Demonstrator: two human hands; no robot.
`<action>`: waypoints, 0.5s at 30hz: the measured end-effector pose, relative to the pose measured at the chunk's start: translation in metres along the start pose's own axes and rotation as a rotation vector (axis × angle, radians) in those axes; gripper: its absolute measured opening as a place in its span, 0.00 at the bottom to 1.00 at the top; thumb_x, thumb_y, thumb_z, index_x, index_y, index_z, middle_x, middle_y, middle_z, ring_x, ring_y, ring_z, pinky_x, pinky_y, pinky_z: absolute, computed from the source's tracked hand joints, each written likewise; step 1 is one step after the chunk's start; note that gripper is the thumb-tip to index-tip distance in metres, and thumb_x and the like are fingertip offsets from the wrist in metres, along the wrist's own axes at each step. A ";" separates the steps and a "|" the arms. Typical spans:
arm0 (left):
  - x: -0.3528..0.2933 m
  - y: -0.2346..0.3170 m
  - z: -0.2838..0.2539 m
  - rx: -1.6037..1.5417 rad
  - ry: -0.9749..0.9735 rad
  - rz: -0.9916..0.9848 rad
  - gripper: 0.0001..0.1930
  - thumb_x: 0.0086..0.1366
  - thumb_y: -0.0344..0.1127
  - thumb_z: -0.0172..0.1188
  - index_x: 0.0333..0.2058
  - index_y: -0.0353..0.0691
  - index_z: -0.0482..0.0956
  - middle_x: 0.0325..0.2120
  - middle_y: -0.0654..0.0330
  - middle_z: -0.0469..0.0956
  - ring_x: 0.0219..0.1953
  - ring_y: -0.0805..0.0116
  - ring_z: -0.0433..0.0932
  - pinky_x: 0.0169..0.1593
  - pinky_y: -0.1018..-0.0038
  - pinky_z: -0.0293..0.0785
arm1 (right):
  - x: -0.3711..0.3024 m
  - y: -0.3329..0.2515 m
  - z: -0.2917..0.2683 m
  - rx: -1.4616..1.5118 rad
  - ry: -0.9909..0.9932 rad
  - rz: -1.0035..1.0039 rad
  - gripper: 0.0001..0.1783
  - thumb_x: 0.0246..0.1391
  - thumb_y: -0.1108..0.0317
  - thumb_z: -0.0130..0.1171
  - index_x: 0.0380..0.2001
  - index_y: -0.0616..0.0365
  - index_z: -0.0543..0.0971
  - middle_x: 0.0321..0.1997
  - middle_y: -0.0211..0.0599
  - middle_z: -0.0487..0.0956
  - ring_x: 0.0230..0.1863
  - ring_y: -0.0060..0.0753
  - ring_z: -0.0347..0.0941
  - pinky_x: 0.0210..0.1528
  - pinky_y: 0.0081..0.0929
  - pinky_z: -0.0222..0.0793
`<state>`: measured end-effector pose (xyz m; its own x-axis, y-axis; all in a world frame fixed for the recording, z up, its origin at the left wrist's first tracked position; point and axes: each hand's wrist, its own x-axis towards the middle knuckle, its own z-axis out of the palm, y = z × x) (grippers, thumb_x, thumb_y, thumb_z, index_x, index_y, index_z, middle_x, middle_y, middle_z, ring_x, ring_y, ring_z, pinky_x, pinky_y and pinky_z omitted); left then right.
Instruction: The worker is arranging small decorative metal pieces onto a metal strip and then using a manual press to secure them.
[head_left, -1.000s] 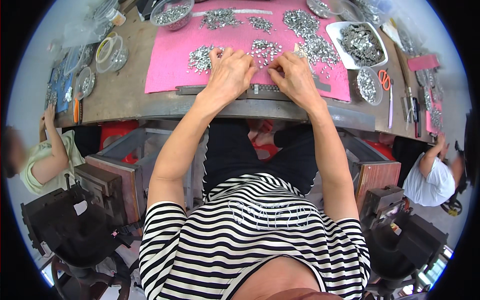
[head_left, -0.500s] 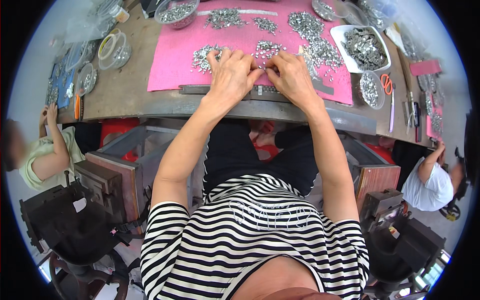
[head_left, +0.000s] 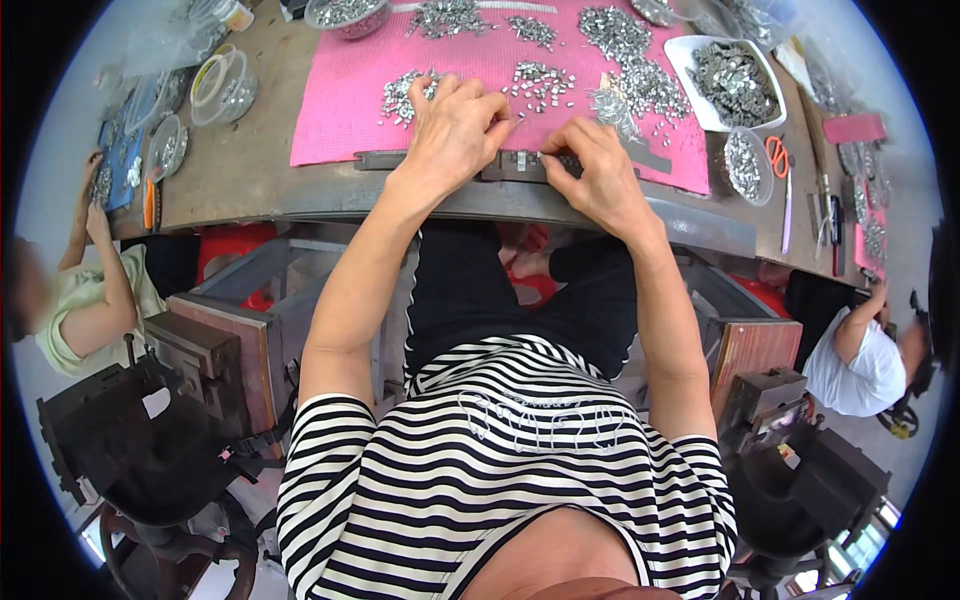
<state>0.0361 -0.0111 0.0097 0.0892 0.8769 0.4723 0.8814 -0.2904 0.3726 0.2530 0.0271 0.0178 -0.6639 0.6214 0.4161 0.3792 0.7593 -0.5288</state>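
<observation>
My left hand (head_left: 452,128) is bent over the pink mat (head_left: 335,130), beside a pile of small silvery metal pieces (head_left: 400,97). Its thumb and fingertips come together by a looser scatter of such pieces (head_left: 540,85); whatever they hold is too small to make out. My right hand (head_left: 592,165) is lower, at a dark metal bar (head_left: 390,160) along the mat's near edge. There the thumb and forefinger are curled together beside small bright pieces (head_left: 522,160) set in the bar. Its grip is partly hidden by the fingers.
More metal pieces lie heaped on the mat's far right (head_left: 640,80). A white tray (head_left: 676,55) of darker metal parts and a clear tub (head_left: 745,165) stand right, near orange scissors (head_left: 776,150). Clear tubs (head_left: 222,90) stand left. Other people work at both sides.
My hands were close together over the scatter and have parted. The right hand has come down toward me to the bar; the left has shifted slightly away and up.
</observation>
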 end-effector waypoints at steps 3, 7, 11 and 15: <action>0.000 0.000 0.002 -0.016 -0.013 -0.024 0.04 0.59 0.37 0.67 0.30 0.45 0.86 0.28 0.63 0.77 0.41 0.60 0.75 0.60 0.44 0.55 | -0.003 -0.004 0.003 -0.056 0.017 -0.029 0.08 0.49 0.75 0.67 0.33 0.59 0.79 0.34 0.36 0.77 0.38 0.40 0.74 0.45 0.34 0.65; -0.001 0.002 0.002 0.012 0.009 -0.011 0.03 0.59 0.36 0.67 0.29 0.46 0.87 0.28 0.63 0.77 0.42 0.60 0.75 0.60 0.44 0.55 | -0.006 -0.006 0.003 -0.078 0.032 -0.040 0.08 0.50 0.74 0.68 0.34 0.59 0.80 0.35 0.35 0.78 0.38 0.40 0.74 0.45 0.34 0.65; -0.002 0.001 0.002 0.003 0.000 -0.007 0.02 0.59 0.35 0.67 0.30 0.47 0.87 0.29 0.63 0.78 0.42 0.60 0.74 0.61 0.43 0.54 | -0.007 -0.005 0.000 -0.052 0.053 -0.048 0.07 0.51 0.74 0.68 0.34 0.58 0.81 0.35 0.35 0.79 0.38 0.40 0.75 0.45 0.34 0.65; -0.002 0.000 0.003 0.066 0.003 0.026 0.05 0.61 0.37 0.68 0.34 0.47 0.86 0.29 0.64 0.77 0.41 0.63 0.74 0.61 0.50 0.55 | 0.004 0.005 -0.001 -0.017 0.081 0.004 0.07 0.52 0.75 0.66 0.36 0.60 0.84 0.33 0.39 0.80 0.35 0.42 0.77 0.40 0.35 0.70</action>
<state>0.0373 -0.0119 0.0064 0.1110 0.8681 0.4838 0.9073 -0.2872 0.3071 0.2529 0.0338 0.0171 -0.6084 0.6374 0.4727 0.3933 0.7596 -0.5181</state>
